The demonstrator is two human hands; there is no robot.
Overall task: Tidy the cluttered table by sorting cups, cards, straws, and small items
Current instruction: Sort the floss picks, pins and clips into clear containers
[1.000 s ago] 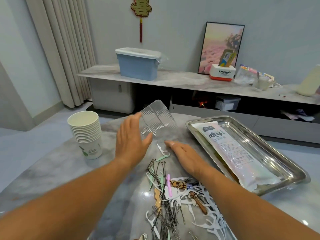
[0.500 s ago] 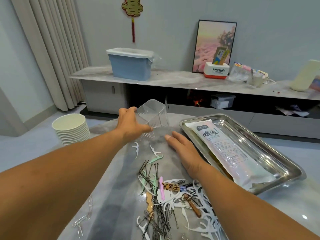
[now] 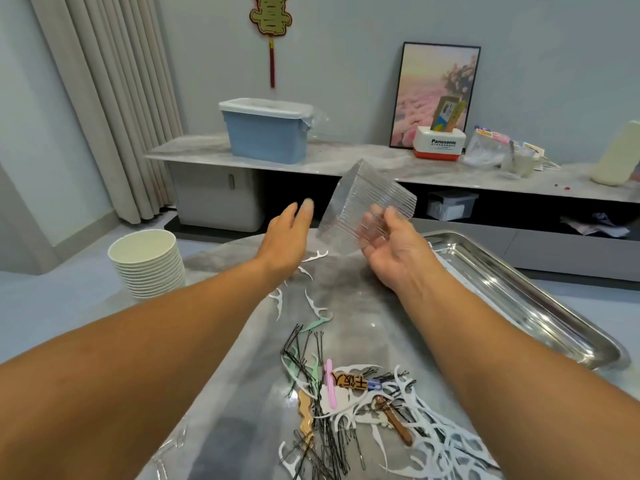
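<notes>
The clear ribbed box (image 3: 367, 211) is up in the air, tipped over, above the far part of the table (image 3: 221, 341) — the right hand (image 3: 391, 251) holds it from below with curled fingers. This looks like the step of getting a box ready for the small things, so next it likely needs to be set down the right way up near the pile of hairpins and floss picks (image 3: 346, 403). The left hand (image 3: 287, 237) is flat and loose just left of the box, holding nothing — the paper cups (image 3: 147, 265) stand stacked far left and the metal tray (image 3: 519, 292) lies on the right.
</notes>
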